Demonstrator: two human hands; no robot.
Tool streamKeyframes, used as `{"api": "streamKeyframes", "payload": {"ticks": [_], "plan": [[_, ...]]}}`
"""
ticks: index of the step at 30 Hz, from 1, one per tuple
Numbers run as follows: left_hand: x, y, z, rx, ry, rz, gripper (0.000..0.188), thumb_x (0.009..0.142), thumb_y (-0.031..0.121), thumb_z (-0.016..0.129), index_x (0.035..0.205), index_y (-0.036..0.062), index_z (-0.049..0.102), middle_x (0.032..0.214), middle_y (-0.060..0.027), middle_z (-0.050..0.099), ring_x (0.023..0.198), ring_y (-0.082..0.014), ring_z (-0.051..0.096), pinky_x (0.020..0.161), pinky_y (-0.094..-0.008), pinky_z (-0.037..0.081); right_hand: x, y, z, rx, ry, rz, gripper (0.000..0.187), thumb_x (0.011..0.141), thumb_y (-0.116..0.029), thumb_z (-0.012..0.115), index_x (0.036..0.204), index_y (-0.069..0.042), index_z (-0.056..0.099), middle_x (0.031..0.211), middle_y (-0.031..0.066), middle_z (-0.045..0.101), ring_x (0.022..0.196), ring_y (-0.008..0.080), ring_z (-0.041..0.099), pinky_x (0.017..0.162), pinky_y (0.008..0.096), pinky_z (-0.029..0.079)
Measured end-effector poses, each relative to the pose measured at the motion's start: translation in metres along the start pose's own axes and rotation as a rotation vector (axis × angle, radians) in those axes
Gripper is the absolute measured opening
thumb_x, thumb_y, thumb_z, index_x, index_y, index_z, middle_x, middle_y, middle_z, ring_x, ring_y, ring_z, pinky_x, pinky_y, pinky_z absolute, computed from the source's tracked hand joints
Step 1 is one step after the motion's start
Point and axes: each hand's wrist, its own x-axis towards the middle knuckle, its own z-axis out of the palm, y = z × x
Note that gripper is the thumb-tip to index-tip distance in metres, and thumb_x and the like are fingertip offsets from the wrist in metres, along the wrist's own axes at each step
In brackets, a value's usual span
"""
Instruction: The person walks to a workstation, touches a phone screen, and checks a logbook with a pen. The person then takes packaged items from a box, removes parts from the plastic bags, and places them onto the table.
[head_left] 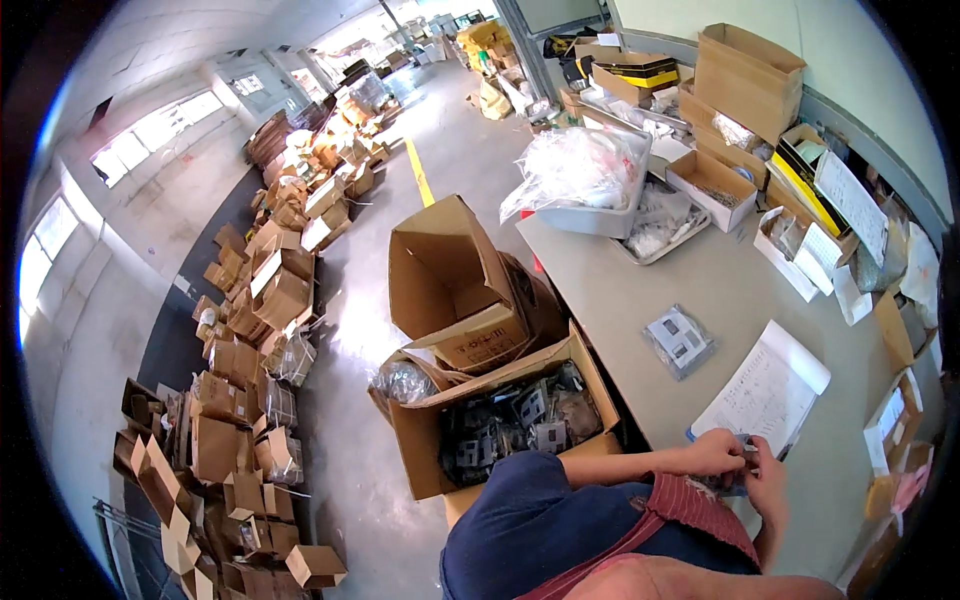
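Note:
Above the near edge of the table, my left hand (716, 453) and my right hand (766, 484) meet with fingers closed on a small clear plastic bag (732, 486). My hands partly cover the bag, so I cannot make out what is inside. Just beyond them lies a notepad (760, 385) with handwriting on its white page. Farther up the table rests a flat clear bag (680, 340) with grey and white plate-like parts inside. To my left, an open cardboard box (420, 450) holds several similar bagged parts (535, 405).
Behind that box stands a tall open carton (440, 260). A white bin (600, 215) of plastic bags, a metal tray (690, 225) and a small parts box (735, 215) occupy the table's far end. Cartons (225, 440) pile up along the left wall.

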Motion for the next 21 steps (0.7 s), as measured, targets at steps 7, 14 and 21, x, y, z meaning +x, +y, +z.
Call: {"api": "streamKeyframes", "payload": {"ticks": [7, 14, 21], "plan": [[0.006, -0.005, 0.001, 0.034, 0.072, 0.02, 0.028, 0.078, 0.024, 0.061, 0.068, -0.0004, 0.072, 0.058, -0.0094, 0.067, 0.053, -0.0198, 0.065, 0.056, -0.0345, 0.053, 0.0, -0.017, 0.002, 0.146, 0.076, -0.022, 0.054, 0.081, 0.011, 0.054, 0.131, -0.007, 0.046, 0.095, 0.0205, 0.07, 0.094, 0.0309, 0.069, 0.082, 0.0399, 0.053], [0.011, -0.016, 0.0, 0.018, 0.108, -0.031, 0.032, 0.079, 0.026, 0.06, 0.069, -0.0027, 0.07, 0.059, -0.0137, 0.066, 0.053, -0.0242, 0.064, 0.056, -0.0376, 0.052, -0.005, 0.007, 0.005, 0.501, -0.016, -0.069, 0.074, 0.069, 0.009, 0.05, 0.141, -0.004, 0.036, 0.104, 0.0202, 0.067, 0.095, 0.0268, 0.068, 0.087, 0.0378, 0.053], [0.011, -0.015, 0.006, 0.072, 0.11, 0.051, 0.032, 0.08, 0.026, 0.062, 0.077, -0.0055, 0.068, 0.065, -0.018, 0.065, 0.058, -0.0231, 0.064, 0.059, -0.039, 0.051, -0.002, 0.002, -0.005, -0.024, -0.08, -0.119, 0.091, 0.067, -0.001, 0.06, 0.15, -0.006, 0.026, 0.113, 0.0236, 0.062, 0.104, 0.0359, 0.063, 0.096, 0.0417, 0.048]]}}
